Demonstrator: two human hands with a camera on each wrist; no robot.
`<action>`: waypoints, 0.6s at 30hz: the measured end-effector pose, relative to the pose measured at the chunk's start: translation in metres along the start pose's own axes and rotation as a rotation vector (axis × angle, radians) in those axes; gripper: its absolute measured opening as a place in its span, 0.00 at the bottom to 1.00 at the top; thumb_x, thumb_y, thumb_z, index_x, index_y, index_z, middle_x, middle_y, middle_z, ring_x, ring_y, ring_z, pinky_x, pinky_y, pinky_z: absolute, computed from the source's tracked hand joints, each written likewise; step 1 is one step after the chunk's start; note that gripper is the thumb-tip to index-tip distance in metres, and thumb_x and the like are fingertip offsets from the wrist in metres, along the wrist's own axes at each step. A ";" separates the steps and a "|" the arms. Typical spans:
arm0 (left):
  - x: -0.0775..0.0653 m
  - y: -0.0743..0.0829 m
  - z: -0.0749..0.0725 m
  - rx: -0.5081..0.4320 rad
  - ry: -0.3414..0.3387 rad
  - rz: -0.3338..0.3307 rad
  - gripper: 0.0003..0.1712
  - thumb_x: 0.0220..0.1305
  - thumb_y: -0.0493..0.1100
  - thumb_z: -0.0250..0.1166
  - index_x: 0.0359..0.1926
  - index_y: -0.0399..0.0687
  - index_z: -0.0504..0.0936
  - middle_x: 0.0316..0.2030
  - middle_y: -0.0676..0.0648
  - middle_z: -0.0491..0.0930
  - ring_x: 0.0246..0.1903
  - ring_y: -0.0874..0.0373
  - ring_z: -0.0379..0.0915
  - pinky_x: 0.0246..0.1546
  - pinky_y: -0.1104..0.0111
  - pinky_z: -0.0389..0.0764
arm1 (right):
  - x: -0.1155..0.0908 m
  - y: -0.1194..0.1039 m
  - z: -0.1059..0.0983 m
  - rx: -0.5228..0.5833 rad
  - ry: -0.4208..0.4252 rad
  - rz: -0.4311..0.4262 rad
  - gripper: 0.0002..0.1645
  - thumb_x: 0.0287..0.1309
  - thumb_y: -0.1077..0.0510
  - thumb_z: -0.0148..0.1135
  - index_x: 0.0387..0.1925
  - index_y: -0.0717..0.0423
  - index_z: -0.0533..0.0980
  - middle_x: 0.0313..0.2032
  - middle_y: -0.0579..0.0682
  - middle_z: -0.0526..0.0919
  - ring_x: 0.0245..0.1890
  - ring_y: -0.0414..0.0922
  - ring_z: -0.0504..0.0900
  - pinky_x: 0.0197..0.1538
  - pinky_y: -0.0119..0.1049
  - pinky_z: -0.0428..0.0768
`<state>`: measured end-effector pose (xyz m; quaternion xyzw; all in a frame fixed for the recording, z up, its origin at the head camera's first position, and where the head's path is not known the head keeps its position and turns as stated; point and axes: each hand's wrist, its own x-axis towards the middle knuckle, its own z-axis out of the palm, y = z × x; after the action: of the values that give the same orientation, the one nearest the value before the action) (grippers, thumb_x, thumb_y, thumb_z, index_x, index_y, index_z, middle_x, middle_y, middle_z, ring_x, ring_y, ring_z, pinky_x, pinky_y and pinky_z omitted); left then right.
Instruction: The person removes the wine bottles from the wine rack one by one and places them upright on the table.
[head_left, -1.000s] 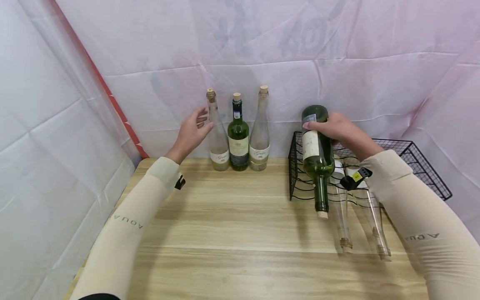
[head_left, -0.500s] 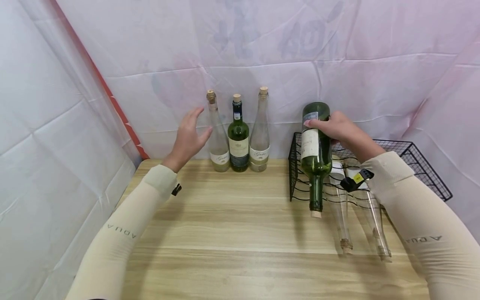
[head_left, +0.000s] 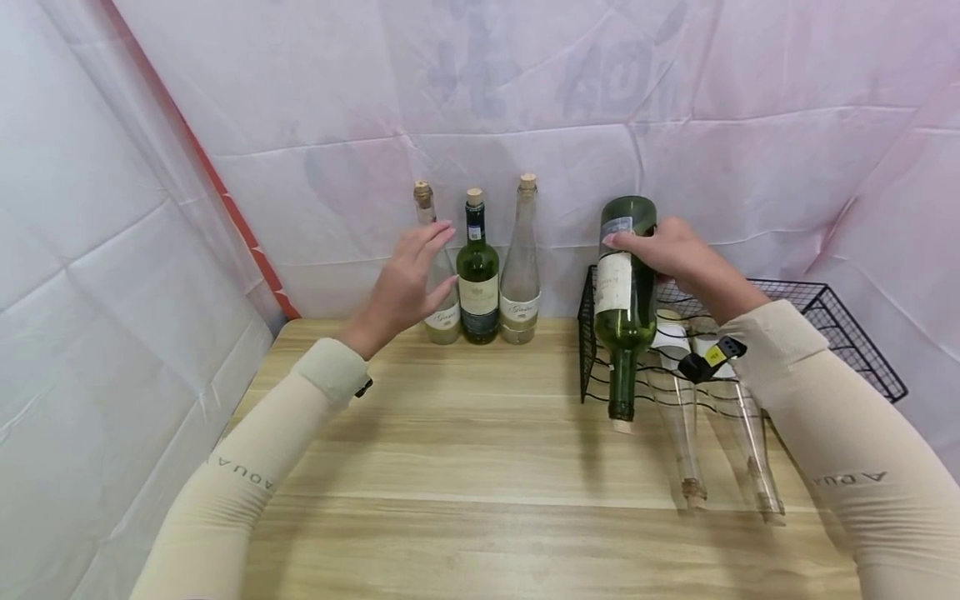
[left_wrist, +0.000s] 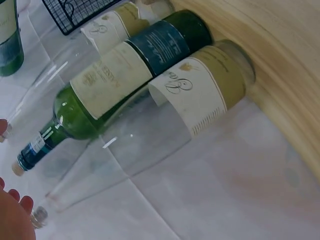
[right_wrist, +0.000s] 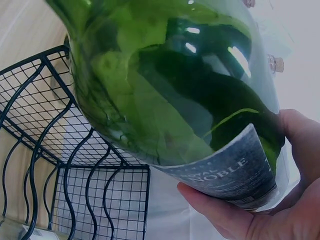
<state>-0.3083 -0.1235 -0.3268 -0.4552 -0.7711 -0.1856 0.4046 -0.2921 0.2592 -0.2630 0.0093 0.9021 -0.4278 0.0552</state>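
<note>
Clearly, the head view alone takes in both hands. The right hand (head_left: 667, 246) grips a green bottle (head_left: 628, 325) near its base, neck down, at the left end of a black wire rack (head_left: 862, 342); whether glass touches wire, I cannot tell. Two clear bottles (head_left: 678, 408) (head_left: 744, 425) lie in the rack to its right, corked necks jutting out over the table (head_left: 480, 475). The left hand (head_left: 408, 279) holds nothing, its fingers extended and thumb apart, in front of the leftmost of three corked bottles (head_left: 478, 287) standing in a row by the cloth wall (head_left: 330, 225). That row runs clear, green, clear.

From the left wrist, the row's labels show larger, and fingertips (left_wrist: 26, 202) appear at the edge, near the closest bottle's neck; contact is unclear.

Up close, the right wrist view adds the word "NOBLE" on the held bottle's lower label (right_wrist: 235, 170), the thumb against it, and the rack's wavy bars beside mesh panels.
</note>
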 end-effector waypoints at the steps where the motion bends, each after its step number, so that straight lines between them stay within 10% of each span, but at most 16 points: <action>1: 0.001 0.001 0.000 0.000 -0.003 0.010 0.39 0.54 0.38 0.69 0.63 0.28 0.62 0.63 0.34 0.64 0.63 0.44 0.57 0.67 0.59 0.58 | 0.000 -0.001 0.000 0.001 0.003 -0.003 0.49 0.53 0.31 0.61 0.51 0.74 0.64 0.44 0.66 0.73 0.32 0.51 0.81 0.35 0.44 0.84; 18: 0.008 0.022 0.008 0.111 -0.066 0.175 0.35 0.59 0.44 0.65 0.64 0.34 0.65 0.63 0.34 0.66 0.64 0.44 0.57 0.66 0.59 0.58 | -0.006 -0.019 0.008 -0.003 0.030 -0.024 0.49 0.50 0.31 0.64 0.50 0.71 0.64 0.43 0.65 0.74 0.32 0.50 0.81 0.38 0.45 0.83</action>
<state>-0.2948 -0.1024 -0.3268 -0.5038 -0.7504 -0.0914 0.4180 -0.2863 0.2414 -0.2530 0.0047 0.9036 -0.4269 0.0364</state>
